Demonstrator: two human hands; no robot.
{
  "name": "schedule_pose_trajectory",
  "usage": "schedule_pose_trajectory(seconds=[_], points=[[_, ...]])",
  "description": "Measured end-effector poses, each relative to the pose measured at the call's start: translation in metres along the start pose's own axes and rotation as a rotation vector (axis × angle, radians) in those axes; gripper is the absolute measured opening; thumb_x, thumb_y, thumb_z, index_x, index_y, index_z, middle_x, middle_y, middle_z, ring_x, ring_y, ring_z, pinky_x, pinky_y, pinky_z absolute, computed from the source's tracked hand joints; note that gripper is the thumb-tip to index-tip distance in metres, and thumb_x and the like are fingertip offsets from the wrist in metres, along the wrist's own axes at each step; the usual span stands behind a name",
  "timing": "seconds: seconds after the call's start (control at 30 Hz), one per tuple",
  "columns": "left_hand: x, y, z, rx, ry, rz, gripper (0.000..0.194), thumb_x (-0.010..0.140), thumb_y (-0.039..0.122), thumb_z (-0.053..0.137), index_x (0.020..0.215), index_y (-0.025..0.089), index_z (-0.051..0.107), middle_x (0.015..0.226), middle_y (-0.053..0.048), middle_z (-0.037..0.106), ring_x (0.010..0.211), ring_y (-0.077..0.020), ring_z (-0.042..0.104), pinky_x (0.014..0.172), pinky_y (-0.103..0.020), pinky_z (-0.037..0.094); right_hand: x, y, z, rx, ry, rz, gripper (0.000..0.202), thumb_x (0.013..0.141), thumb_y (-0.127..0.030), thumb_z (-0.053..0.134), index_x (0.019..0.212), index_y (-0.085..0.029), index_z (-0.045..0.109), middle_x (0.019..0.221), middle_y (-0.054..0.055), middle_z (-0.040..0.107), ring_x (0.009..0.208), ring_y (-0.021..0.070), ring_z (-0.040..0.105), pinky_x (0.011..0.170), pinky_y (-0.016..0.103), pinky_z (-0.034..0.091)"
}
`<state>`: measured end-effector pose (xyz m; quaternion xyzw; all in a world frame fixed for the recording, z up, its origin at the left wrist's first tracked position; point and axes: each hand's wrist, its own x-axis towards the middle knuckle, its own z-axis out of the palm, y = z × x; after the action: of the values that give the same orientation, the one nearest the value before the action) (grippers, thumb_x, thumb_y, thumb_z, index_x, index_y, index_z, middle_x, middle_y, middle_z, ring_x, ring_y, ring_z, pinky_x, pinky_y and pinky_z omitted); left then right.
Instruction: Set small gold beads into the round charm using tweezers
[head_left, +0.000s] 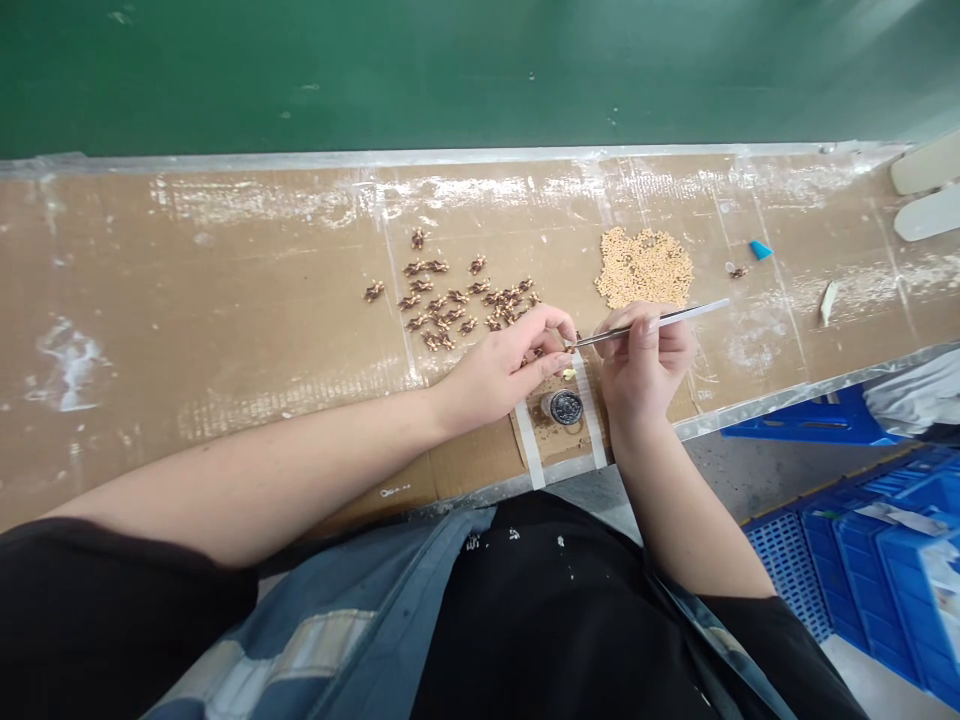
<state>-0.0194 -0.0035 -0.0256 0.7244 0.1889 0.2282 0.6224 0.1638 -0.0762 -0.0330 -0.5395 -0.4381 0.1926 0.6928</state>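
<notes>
My right hand (646, 358) grips a thin paintbrush (679, 314) with a dark shaft and a whitish end. Its tip points left and meets the fingertips of my left hand (517, 360). There my left thumb and fingers pinch a small brown-and-gold piece (569, 349), mostly hidden by the fingers. Just below stands a small round pot (565, 407) with dark contents. Several brown-and-gold pieces (450, 312) lie scattered to the left of my left hand. Beyond my right hand spreads a pile of small pale-tan pieces (645, 266).
Cardboard (262, 330) covers the bench, with a green panel (450, 75) along its back. A blue cone-shaped piece (760, 249) and a whitish strip (829, 302) lie to the right. Blue crates (862, 560) stand below the bench at right.
</notes>
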Motion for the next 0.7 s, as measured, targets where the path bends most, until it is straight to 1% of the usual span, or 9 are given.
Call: schedule_pose_trajectory(seconds=[0.13,0.37,0.53,0.7], points=[[0.0,-0.0019,0.0004,-0.014,0.014,-0.001,0.012,0.107,0.032,0.06,0.118,0.027,0.056,0.098,0.0,0.073,0.087,-0.0168,0.071,0.076,-0.034,0.053,0.0009,0.0013,0.0003,-0.031,0.014,0.02,0.052,0.097,-0.071,0.074,0.075,-0.026,0.059,0.056,-0.007,0.044,0.051,0.0112,0.045,0.051,0.029,0.035],[0.0003,-0.0005,0.0004,-0.039,0.026,-0.039,0.015,0.107,0.034,0.059,0.119,0.026,0.056,0.095,0.0,0.073,0.085,-0.0164,0.071,0.075,-0.034,0.052,0.0018,0.0035,-0.0032,0.017,0.001,0.036,0.048,0.097,-0.07,0.075,0.08,-0.026,0.063,0.056,-0.008,0.045,0.047,0.0101,0.042,0.048,0.028,0.032],[0.0008,-0.0009,0.002,-0.102,0.046,-0.03,0.014,0.106,0.032,0.059,0.118,0.025,0.055,0.095,0.0,0.074,0.09,-0.0158,0.073,0.084,-0.034,0.056,0.0019,0.0048,-0.0056,0.011,-0.01,0.052,0.048,0.099,-0.071,0.071,0.082,-0.028,0.062,0.059,-0.007,0.044,0.048,0.011,0.042,0.048,0.029,0.033],[0.0001,-0.0036,0.0022,-0.13,0.056,-0.02,0.014,0.107,0.031,0.059,0.118,0.025,0.055,0.095,0.0,0.074,0.091,-0.0154,0.072,0.087,-0.034,0.056,0.0031,0.0031,-0.005,0.006,-0.011,0.044,0.047,0.1,-0.071,0.07,0.081,-0.028,0.063,0.059,-0.006,0.044,0.048,0.0115,0.04,0.048,0.03,0.032]])
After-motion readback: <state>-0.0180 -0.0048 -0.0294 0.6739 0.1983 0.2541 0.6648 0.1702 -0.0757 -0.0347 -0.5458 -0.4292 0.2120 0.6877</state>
